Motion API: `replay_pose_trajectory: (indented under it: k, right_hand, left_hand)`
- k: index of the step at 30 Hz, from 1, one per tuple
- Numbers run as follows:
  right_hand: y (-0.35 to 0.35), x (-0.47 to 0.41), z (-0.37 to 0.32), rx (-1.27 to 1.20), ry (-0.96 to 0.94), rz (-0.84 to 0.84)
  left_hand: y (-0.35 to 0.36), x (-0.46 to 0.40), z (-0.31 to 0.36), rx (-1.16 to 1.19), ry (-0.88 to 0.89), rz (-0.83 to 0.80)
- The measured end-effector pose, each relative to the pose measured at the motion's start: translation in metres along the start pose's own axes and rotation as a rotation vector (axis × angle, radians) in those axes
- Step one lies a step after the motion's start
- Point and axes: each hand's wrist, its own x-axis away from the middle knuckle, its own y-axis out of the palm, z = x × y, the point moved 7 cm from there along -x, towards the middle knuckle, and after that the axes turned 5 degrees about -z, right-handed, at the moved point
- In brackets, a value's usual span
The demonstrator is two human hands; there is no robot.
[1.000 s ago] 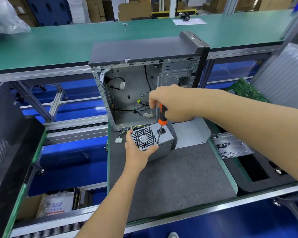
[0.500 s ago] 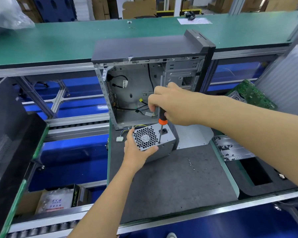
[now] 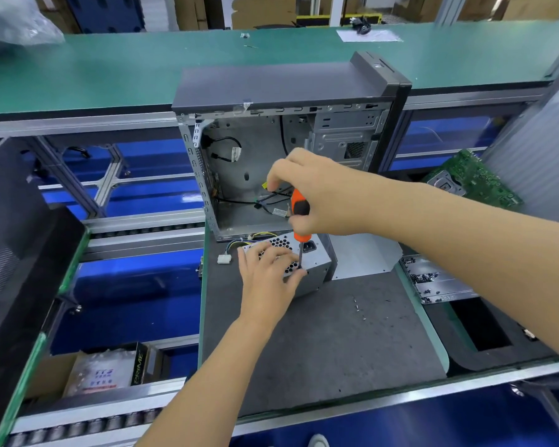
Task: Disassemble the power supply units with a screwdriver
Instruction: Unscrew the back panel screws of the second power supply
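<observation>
At the far left a dark panel [image 3: 17, 240] is seen leaning, and a cardboard box [image 3: 88, 371] of packets is seen below it. On the grey mat [image 3: 336, 343] the power supply unit [image 3: 313, 266] is found tilted, just in front of the open computer case [image 3: 271, 150]. Its perforated fan grille is pressed by the left hand [image 3: 268, 279], whose fingers are laid flat and slightly spread. The screwdriver [image 3: 300, 221] is held upright by its orange and black handle in the curled fingers of the right hand [image 3: 313, 195], with its tip set against the unit's face. Further right, a green circuit board [image 3: 471, 179] is seen.
</observation>
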Motion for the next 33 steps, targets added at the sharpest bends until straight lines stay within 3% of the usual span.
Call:
replay_pose_trajectory:
  k: [3, 6, 8, 13, 17, 19, 24, 31, 33]
  right_hand:
    - [0.003, 0.001, 0.006, 0.049, 0.110, -0.052]
    - [-0.009, 0.005, 0.011, 0.358, 0.270, -0.002]
    - [-0.012, 0.005, 0.010, 0.448, 0.276, 0.006]
    - [-0.004, 0.006, 0.014, 0.070, 0.158, -0.119]
    - [-0.009, 0.010, 0.023, 0.312, 0.327, -0.077]
    - [-0.011, 0.010, 0.022, 0.441, 0.325, -0.048]
    - [-0.002, 0.014, 0.025, 0.099, 0.214, -0.159]
    - [-0.008, 0.019, 0.028, 0.444, 0.374, -0.106]
    - [-0.006, 0.019, 0.027, 0.348, 0.327, -0.111]
  left_hand:
    - [0.004, 0.000, 0.000, 0.006, -0.071, -0.051]
    - [0.005, -0.002, -0.002, 0.022, -0.103, -0.085]
    - [0.005, -0.003, -0.004, 0.020, -0.106, -0.108]
    - [0.003, -0.002, -0.003, 0.011, -0.108, -0.096]
    - [0.002, -0.002, -0.003, 0.012, -0.130, -0.082]
    - [0.002, -0.002, -0.003, 0.008, -0.135, -0.087]
    - [0.003, -0.002, -0.003, -0.006, -0.152, -0.100]
    - [0.005, -0.003, -0.004, -0.013, -0.170, -0.105]
    - [0.005, -0.003, -0.005, -0.015, -0.172, -0.109]
